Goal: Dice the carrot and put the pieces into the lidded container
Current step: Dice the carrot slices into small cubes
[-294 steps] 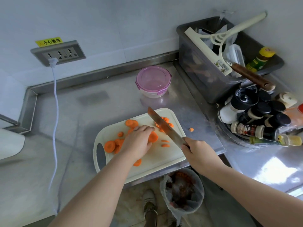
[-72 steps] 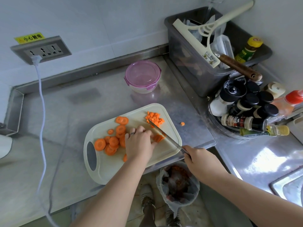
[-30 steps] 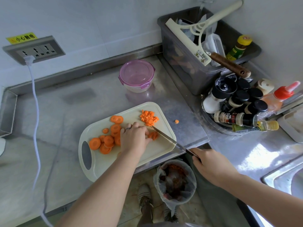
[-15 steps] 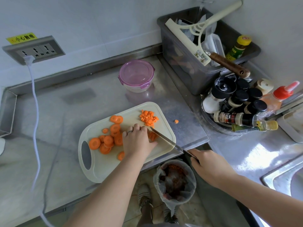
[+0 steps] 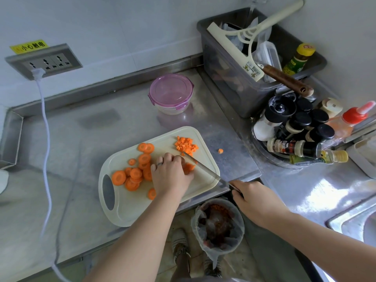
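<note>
Carrot slices [image 5: 132,177] lie heaped on the left half of the cutting board [image 5: 122,210], which sits on the steel table [image 5: 71,139]. A small pile of diced pieces [image 5: 186,145] sits at the board's far right corner, with one stray piece [image 5: 220,151] on the table just beside the board. We judge the dicing to be in hand and well short of done: the left hand [image 5: 171,177] has its fingers [image 5: 173,158] curled down on a few carrot slices at mid-board, pinning them. The right hand [image 5: 252,200] is wrapped round the handle of the knife [image 5: 203,168], whose blade lies close against the left knuckles. The next move, we think, calls for short cuts with those fingertips tucked back from the edge, then more of the heap fed in. The lidded container [image 5: 171,94] stands on the table well behind the board with its pink lid on; we make out nothing inside it, and it needs opening before any pieces go in. Below the table edge a lined bin [image 5: 219,222] holds dark scraps. A grey tub [image 5: 234,88] at the back right holds a squeegee [image 5: 244,37] and a yellow-capped bottle [image 5: 299,60], and a round basin [image 5: 264,153] beside it is packed with seasoning bottles [image 5: 295,127].
</note>
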Action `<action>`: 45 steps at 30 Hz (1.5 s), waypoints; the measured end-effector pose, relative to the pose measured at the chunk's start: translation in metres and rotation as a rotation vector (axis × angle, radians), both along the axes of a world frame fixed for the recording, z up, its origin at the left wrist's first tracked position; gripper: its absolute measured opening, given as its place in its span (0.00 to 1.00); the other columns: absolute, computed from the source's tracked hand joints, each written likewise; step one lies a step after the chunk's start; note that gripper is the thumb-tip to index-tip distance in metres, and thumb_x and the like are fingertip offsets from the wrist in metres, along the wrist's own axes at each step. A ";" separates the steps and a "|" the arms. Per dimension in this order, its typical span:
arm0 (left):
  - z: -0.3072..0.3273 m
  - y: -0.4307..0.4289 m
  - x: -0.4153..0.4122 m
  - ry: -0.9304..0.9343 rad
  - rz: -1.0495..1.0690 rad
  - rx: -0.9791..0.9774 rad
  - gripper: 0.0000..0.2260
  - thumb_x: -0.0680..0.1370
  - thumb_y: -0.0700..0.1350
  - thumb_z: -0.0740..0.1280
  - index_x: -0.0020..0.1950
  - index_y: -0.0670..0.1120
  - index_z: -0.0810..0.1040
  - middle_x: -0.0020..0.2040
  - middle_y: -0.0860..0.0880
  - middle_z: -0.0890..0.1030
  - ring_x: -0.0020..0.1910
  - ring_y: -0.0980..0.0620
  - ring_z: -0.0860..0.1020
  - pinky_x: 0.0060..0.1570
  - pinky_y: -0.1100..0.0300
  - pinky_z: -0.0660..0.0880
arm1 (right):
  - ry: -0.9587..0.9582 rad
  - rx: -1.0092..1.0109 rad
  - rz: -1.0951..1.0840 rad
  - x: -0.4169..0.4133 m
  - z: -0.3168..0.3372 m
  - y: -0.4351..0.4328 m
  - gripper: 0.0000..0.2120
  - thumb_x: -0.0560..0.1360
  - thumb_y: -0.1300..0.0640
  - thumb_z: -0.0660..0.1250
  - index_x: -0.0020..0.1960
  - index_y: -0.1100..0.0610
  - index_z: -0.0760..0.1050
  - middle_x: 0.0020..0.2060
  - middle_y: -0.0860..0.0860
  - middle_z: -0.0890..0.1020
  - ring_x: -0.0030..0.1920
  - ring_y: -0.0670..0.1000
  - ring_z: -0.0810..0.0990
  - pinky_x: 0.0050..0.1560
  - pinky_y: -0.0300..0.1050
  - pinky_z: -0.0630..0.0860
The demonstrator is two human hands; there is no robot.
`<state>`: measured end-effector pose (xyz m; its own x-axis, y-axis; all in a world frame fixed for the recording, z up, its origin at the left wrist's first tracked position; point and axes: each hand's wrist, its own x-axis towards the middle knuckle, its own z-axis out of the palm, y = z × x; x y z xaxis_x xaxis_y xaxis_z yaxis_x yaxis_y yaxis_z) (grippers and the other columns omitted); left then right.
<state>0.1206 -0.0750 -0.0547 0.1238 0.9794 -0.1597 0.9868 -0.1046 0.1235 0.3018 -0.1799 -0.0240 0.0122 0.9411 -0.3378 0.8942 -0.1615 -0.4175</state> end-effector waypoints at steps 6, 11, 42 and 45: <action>0.000 -0.001 -0.016 0.029 -0.054 0.030 0.19 0.74 0.65 0.62 0.58 0.56 0.78 0.59 0.54 0.72 0.59 0.49 0.68 0.55 0.55 0.63 | 0.018 0.013 0.017 -0.007 -0.003 0.002 0.10 0.81 0.56 0.54 0.56 0.52 0.73 0.33 0.45 0.73 0.33 0.47 0.72 0.30 0.36 0.62; -0.002 0.001 -0.016 0.023 -0.042 0.015 0.18 0.75 0.65 0.62 0.56 0.56 0.79 0.58 0.54 0.73 0.59 0.48 0.68 0.55 0.55 0.63 | 0.030 -0.018 0.015 -0.014 -0.003 0.002 0.11 0.81 0.55 0.53 0.56 0.52 0.73 0.33 0.45 0.74 0.33 0.44 0.72 0.32 0.37 0.66; 0.001 0.004 -0.008 0.005 -0.021 -0.028 0.15 0.74 0.59 0.64 0.55 0.52 0.79 0.60 0.53 0.73 0.60 0.47 0.67 0.56 0.54 0.63 | -0.107 -0.260 0.069 -0.025 -0.015 0.013 0.12 0.81 0.57 0.51 0.62 0.53 0.67 0.44 0.50 0.79 0.43 0.53 0.79 0.47 0.52 0.80; 0.000 0.003 -0.007 0.029 -0.031 -0.012 0.18 0.73 0.62 0.63 0.55 0.52 0.78 0.59 0.53 0.73 0.59 0.48 0.67 0.54 0.54 0.63 | -0.064 -0.255 0.042 -0.023 -0.014 0.014 0.12 0.82 0.54 0.50 0.60 0.52 0.69 0.44 0.49 0.80 0.44 0.52 0.80 0.48 0.50 0.80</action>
